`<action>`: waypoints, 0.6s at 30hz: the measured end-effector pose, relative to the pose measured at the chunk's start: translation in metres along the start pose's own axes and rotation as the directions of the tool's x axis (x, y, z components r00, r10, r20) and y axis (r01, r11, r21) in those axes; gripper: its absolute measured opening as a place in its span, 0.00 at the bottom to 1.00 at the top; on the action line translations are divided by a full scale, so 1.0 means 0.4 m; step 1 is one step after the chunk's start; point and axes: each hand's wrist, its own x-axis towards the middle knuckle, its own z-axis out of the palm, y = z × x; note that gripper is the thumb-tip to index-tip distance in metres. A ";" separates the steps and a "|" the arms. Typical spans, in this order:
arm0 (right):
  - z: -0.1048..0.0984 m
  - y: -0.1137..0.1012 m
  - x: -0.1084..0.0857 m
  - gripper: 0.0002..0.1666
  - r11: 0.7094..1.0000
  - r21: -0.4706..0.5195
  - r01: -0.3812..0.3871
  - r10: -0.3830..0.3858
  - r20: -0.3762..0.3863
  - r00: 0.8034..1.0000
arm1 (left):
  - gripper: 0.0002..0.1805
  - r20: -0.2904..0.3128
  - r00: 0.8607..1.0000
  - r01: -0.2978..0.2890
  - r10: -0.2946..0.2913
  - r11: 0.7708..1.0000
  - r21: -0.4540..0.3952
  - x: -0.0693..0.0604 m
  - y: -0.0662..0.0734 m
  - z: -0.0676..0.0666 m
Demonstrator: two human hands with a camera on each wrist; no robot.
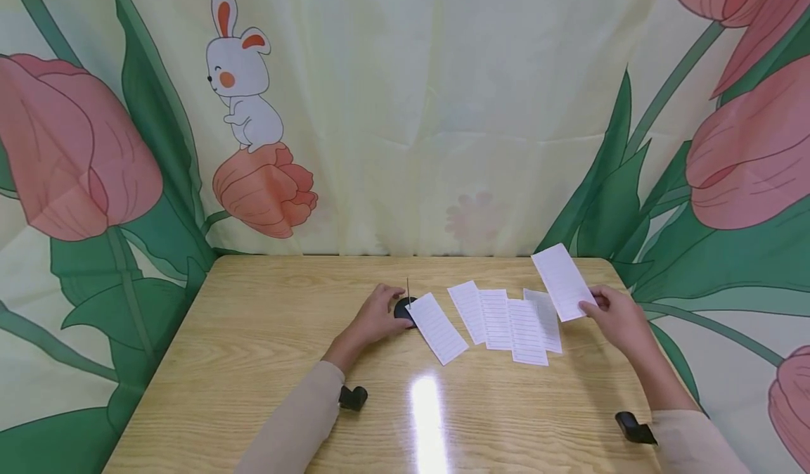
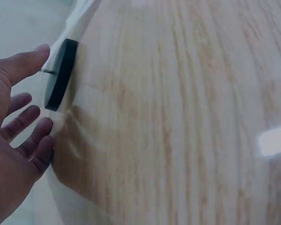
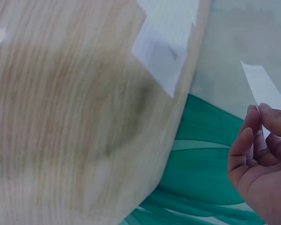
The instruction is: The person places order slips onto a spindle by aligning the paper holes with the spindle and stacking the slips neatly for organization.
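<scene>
A black round base with a thin upright spike (image 1: 408,292), like a receipt spike, stands on the table. My left hand (image 1: 378,314) is beside the base, thumb and fingers spread loosely around it. In the left wrist view, the black base (image 2: 62,75) lies just beyond the left fingertips. One printed slip (image 1: 438,328) has its upper corner over the base at the spike; whether it is pierced I cannot tell. My right hand (image 1: 615,316) pinches another paper slip (image 1: 562,282) by its lower right edge, raised above the table; the right wrist view shows this slip (image 3: 267,86) between thumb and fingers.
Several printed slips (image 1: 496,319) lie partly overlapped on the wooden table (image 1: 266,340) between the hands. A patterned curtain (image 1: 392,108) hangs behind the table's far edge. Black wrist devices (image 1: 353,398) show at both sleeves. A light glare crosses the table's front.
</scene>
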 end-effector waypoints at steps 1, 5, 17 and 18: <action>0.000 -0.006 0.001 0.22 1.000 0.005 0.007 -0.007 0.000 1.000 | 0.40 0.000 1.000 -0.004 0.004 1.000 -0.003 -0.002 0.001 -0.003; -0.005 -0.028 0.006 0.22 1.000 0.012 0.028 -0.028 0.005 1.000 | 0.38 -0.003 1.000 -0.018 0.018 1.000 -0.020 -0.010 0.012 -0.020; -0.015 -0.106 0.026 0.23 0.993 0.073 0.092 -0.095 0.045 0.994 | 0.33 -0.055 0.997 -0.049 0.046 0.997 -0.057 -0.022 0.061 -0.102; -0.013 -0.112 0.030 0.23 0.991 0.088 0.100 -0.105 0.048 0.993 | 0.32 -0.066 0.997 -0.055 0.052 0.997 -0.058 -0.023 0.067 -0.110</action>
